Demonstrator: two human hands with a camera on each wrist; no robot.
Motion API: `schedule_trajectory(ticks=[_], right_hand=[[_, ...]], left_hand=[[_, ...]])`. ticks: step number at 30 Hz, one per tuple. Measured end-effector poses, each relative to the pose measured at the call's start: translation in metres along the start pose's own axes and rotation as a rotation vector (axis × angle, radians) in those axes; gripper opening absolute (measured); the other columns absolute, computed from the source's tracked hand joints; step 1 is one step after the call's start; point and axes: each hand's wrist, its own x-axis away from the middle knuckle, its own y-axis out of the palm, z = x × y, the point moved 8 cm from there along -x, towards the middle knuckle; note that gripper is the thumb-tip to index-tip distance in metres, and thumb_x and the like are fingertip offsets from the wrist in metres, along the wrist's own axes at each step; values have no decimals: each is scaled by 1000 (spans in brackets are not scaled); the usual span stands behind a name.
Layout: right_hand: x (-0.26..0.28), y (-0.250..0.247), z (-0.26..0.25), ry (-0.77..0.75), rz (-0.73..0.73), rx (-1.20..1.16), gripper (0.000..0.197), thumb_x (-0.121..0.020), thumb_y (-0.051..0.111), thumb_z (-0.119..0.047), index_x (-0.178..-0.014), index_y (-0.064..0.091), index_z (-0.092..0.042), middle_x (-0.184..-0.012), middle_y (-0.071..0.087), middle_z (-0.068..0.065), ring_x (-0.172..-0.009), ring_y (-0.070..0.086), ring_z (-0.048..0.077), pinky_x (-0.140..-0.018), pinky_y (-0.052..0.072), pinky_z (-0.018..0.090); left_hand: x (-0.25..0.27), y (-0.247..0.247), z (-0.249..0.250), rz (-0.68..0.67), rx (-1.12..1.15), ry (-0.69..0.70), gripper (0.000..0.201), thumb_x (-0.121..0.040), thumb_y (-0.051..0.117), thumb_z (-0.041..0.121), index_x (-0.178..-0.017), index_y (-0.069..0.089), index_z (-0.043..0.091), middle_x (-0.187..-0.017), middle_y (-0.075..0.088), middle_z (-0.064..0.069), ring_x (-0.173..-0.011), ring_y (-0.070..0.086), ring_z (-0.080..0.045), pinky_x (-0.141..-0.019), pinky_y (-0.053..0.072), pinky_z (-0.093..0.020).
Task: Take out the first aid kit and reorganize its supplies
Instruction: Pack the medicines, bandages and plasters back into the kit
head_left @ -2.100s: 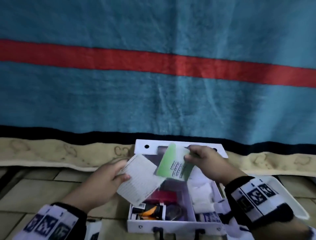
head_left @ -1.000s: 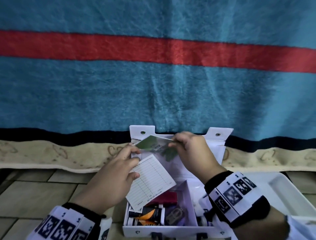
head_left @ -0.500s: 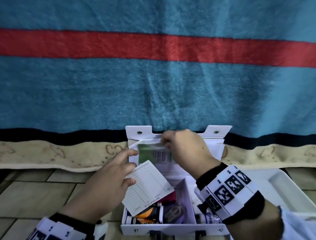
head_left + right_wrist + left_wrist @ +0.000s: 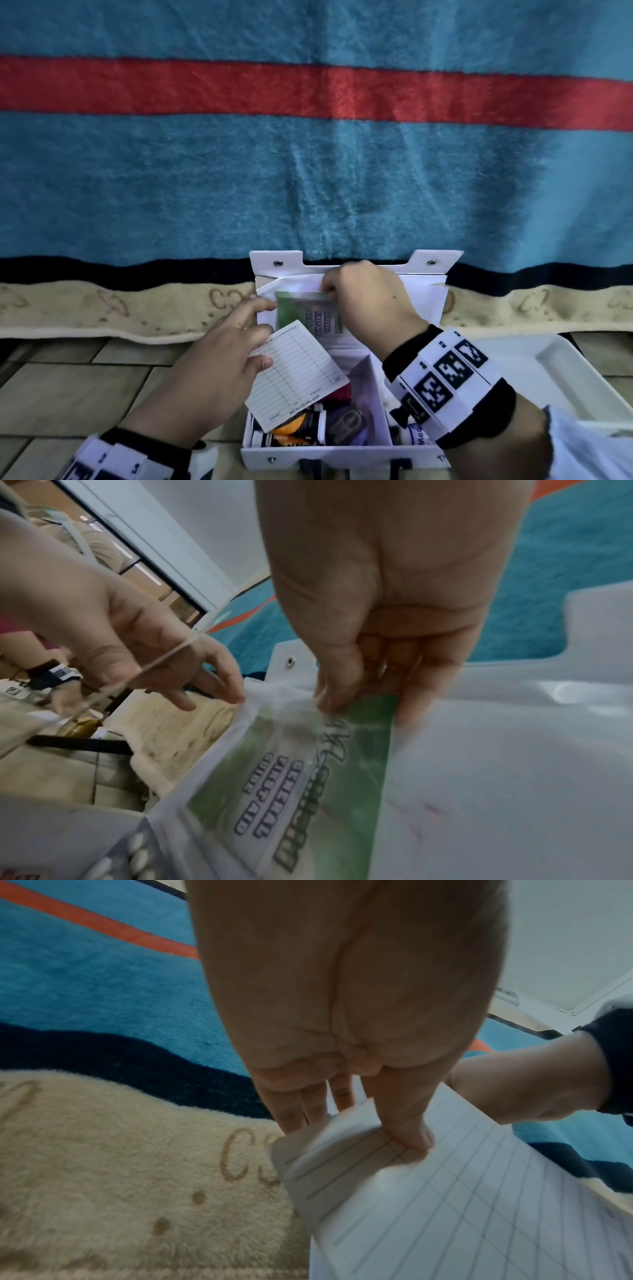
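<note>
- The first aid kit (image 4: 346,448) sits open on the floor under both your hands, its lid (image 4: 424,294) standing up just beyond your right hand.
- Your right hand (image 4: 368,301) pinches the top edge of a green first aid guide (image 4: 308,777) with thumb and fingers; the guide lies against the inside of the lid, behind a clear pocket (image 4: 496,764).
- Your left hand (image 4: 219,363) holds a lined card (image 4: 294,373), the thumb pressing on its face and the other fingers behind it; the index fingertip (image 4: 236,693) touches the pocket's left edge.
- Below the card, the kit's left compartment holds a dark red item (image 4: 340,394), a black and orange item (image 4: 294,423) and a small grey object (image 4: 346,421); you cannot tell what they are.
- Under your right wrist, the right compartment shows a white bottle (image 4: 416,435) with blue print, mostly hidden by your wristband (image 4: 445,380).
- A white tray (image 4: 548,370) lies on the floor to the right of your right forearm.
- The floor (image 4: 68,387) is tan tile. Beyond both hands lies a blanket (image 4: 308,188), blue with a red stripe, a dark band and a cream border.
- The right wrist view shows a white wall (image 4: 205,520) and a dark-framed opening far past your left hand.
</note>
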Motion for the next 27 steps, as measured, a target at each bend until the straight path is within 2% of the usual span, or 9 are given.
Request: schedule_trajectory(ticks=[2, 5, 9, 11, 14, 17, 19, 23, 27], right_hand=[[-1, 0, -1, -19, 16, 9, 30, -81, 51, -6, -99, 67, -24, -101, 67, 2, -96, 61, 27, -67, 33, 27], [1, 6, -3, -51, -38, -16, 31, -79, 53, -6, -101, 65, -24, -105, 67, -2, -100, 59, 23, -73, 29, 25], [-2, 7, -3, -78, -33, 45, 32, -79, 55, -4, -103, 65, -23, -107, 66, 1, -103, 59, 26, -78, 38, 28], [-2, 12, 1, -50, -45, -9, 33, -79, 55, -4, -104, 65, -23, -106, 67, 2, -102, 59, 27, -75, 40, 28], [-1, 19, 12, 17, -50, -160, 27, -85, 56, -11, -101, 69, -27, -101, 70, -3, -97, 61, 23, -76, 45, 25], [-1, 25, 10, -7, -97, -185, 28, -84, 54, -7, -98, 69, -27, -100, 68, -2, -95, 60, 22, -74, 47, 26], [1, 24, 3, -46, -81, -117, 29, -81, 53, -6, -97, 68, -24, -103, 61, 1, -98, 58, 25, -71, 44, 27], [10, 13, 1, -30, 70, -94, 32, -78, 53, -3, -102, 66, -20, -107, 56, 1, -107, 51, 21, -74, 41, 27], [6, 15, 2, -72, 9, -72, 38, -78, 52, 0, -107, 66, -19, -110, 56, 2, -108, 51, 23, -74, 35, 24]], left_hand=[[0, 0, 0, -2, 2, 4, 32, -91, 57, 25, -65, 38, 26, -143, 20, 29, -130, 36, 2, -88, 28, -15], [-1, 1, 0, 0, 15, -9, 28, -91, 58, 26, -68, 41, 23, -139, 19, 32, -125, 39, 3, -88, 30, -17], [-2, 1, 1, 14, 25, -33, 24, -90, 58, 27, -71, 45, 21, -129, 16, 37, -109, 47, 4, -84, 36, -22], [-1, 2, 1, 10, 28, -44, 23, -90, 58, 27, -72, 46, 20, -131, 16, 36, -108, 46, 5, -82, 35, -21], [-2, 2, 1, 17, 27, -59, 24, -90, 58, 27, -71, 44, 23, -130, 16, 36, -107, 47, 4, -82, 36, -22], [-2, 2, 2, 22, 27, -86, 29, -90, 58, 28, -67, 41, 26, -130, 17, 36, -104, 48, 3, -82, 38, -24], [-2, 2, 4, 31, 22, -101, 31, -90, 58, 28, -66, 39, 27, -133, 19, 33, -98, 48, 3, -79, 37, -24], [-2, 1, 6, 43, 7, -115, 33, -90, 58, 26, -65, 37, 28, -138, 21, 28, -97, 47, 1, -80, 39, -25], [0, 0, 9, 45, 1, -125, 26, -91, 58, 26, -70, 42, 25, -141, 21, 27, -102, 49, -1, -82, 41, -26]])
